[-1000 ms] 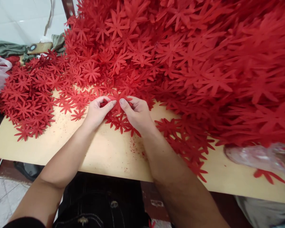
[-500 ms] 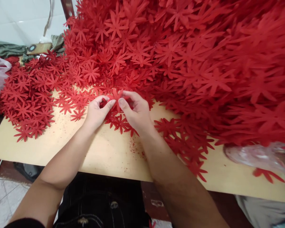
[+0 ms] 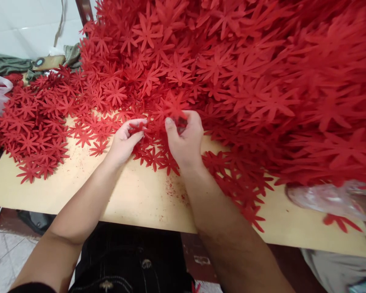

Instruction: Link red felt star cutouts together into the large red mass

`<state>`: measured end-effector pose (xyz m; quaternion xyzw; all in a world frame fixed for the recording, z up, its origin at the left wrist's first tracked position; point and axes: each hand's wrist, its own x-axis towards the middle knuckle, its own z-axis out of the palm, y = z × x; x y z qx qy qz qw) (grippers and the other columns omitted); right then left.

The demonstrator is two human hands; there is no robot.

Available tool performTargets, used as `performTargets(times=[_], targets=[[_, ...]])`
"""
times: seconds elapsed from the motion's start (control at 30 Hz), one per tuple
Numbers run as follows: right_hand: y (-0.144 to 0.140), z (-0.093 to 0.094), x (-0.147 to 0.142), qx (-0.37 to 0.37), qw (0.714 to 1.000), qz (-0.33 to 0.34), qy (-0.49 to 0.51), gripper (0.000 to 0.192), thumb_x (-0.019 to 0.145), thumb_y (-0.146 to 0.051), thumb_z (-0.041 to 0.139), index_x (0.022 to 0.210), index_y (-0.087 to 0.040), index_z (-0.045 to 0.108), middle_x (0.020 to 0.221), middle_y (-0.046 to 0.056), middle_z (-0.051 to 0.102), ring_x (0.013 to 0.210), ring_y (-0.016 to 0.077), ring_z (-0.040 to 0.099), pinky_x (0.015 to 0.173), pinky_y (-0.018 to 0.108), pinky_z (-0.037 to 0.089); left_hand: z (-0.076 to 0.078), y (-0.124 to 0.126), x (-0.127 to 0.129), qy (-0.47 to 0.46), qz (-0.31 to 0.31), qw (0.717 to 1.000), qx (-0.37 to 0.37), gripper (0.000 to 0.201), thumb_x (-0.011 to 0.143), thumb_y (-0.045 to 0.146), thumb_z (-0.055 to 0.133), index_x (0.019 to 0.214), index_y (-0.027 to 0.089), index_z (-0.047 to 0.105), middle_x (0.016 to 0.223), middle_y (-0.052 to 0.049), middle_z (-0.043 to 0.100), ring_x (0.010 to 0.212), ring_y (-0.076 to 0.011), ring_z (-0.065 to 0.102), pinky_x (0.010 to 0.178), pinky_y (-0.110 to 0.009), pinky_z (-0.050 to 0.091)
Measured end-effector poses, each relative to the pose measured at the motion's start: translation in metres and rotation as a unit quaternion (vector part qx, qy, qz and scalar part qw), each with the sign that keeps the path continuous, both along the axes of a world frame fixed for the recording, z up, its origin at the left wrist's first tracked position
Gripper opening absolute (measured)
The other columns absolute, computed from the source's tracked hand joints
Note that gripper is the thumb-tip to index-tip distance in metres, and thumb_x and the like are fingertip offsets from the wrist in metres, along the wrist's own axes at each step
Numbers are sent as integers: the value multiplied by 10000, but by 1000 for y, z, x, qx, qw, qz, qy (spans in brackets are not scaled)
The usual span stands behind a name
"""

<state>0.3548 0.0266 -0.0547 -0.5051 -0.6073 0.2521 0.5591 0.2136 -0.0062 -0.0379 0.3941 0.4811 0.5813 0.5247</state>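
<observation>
Separating flower cut-outs seems the step in hand: on the wooden surface (image 3: 134, 195), the left hand (image 3: 123, 142) pinches a small red piece (image 3: 137, 127), the right hand (image 3: 186, 140) grips a red flower (image 3: 174, 106) (lifted against the big heap (image 3: 262, 73)). Next calls for a clean parting.

A second ago both hands pinched one flower together at the pile's edge. Now they have parted: the right hand (image 3: 186, 138) has risen toward the pile (image 3: 232, 65), carrying a flower (image 3: 174, 106) in its grip. The left hand (image 3: 125, 140) has kept a smaller red piece (image 3: 137, 127) between thumb and fingers.
</observation>
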Motion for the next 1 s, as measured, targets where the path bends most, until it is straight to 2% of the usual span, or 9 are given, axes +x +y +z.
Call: performTargets(times=[0.07, 0.13, 0.27, 0.47, 0.57, 0.73, 0.87, 0.93, 1.0], targets=[[-2, 0, 0, 37, 998, -11, -41, 366, 786, -449, 556, 1041, -186, 555, 1080, 120, 532, 993, 229, 529, 808, 401, 482, -1, 2, 1, 8, 18, 999, -30, 97, 714, 146, 674, 767, 170, 597, 656, 43, 624, 589, -61, 560, 625, -212, 458], [-5, 4, -3, 55, 995, 7, -78, 390, 812, -423, 523, 1123, -189, 554, 1163, 137, 519, 1105, 266, 491, 909, 465, 449, -1, 4, 2, 12, 37, 998, -59, 93, 735, 115, 650, 734, 168, 573, 571, 62, 592, 519, -47, 524, 599, -214, 448], [-8, 11, -9, 55, 991, 55, -104, 249, 842, -352, 492, 983, -202, 633, 1029, 108, 623, 1037, 245, 542, 993, 476, 387, -2, 5, 2, 56, 35, 996, -51, 143, 708, 174, 693, 709, 167, 550, 511, 77, 553, 481, -40, 491, 559, -204, 422], [11, 16, -12, -9, 999, 46, 11, 218, 862, -375, 495, 843, -197, 620, 915, 50, 667, 930, 156, 584, 936, 352, 450, -8, 10, -1, 154, 22, 988, 1, 354, 611, 424, 739, 575, 159, 506, 507, 49, 538, 486, -58, 457, 509, -204, 391], [19, 36, -13, -79, 987, 83, 109, 235, 904, -353, 433, 862, -191, 599, 878, 5, 674, 862, 98, 600, 857, 271, 490, -11, 12, -2, 157, 40, 987, -6, 350, 635, 432, 717, 593, 163, 496, 516, 56, 518, 478, -51, 428, 496, -197, 358], [18, 96, 1, -158, 965, 92, 186, 180, 927, -247, 411, 952, -153, 562, 1012, -3, 674, 892, 32, 603, 787, 173, 504, -14, 15, -4, 148, 80, 986, 20, 432, 631, 426, 723, 558, 180, 376, 481, 85, 418, 455, -39, 359, 482, -191, 308], [-11, 113, 55, -33, 999, 20, -29, 223, 859, -276, 535, 1030, -142, 581, 1112, 40, 642, 1015, 96, 595, 924, 244, 480, -13, 18, -5, 159, 113, 979, 56, 369, 653, 417, 703, 593, 173, 432, 527, 73, 461, 506, -50, 415, 525, -193, 356], [-38, 101, 91, -11, 976, -57, -208, 300, 808, -363, 595, 1042, -176, 619, 1106, 86, 637, 1087, 197, 558, 1009, 367, 420, -13, 20, -4, 145, 116, 980, 76, 330, 645, 415, 703, 639, 168, 484, 593, 54, 525, 563, -63, 476, 584, -200, 403], [-68, 79, 124, -60, 947, -102, -300, 426, 780, -433, 603, 1124, -183, 607, 1127, 141, 609, 1089, 278, 549, 964, 444, 429, -15, 22, -3, 125, 110, 982, 84, 318, 618, 407, 714, 679, 164, 520, 644, 42, 560, 601, -69, 509, 637, -207, 432]])
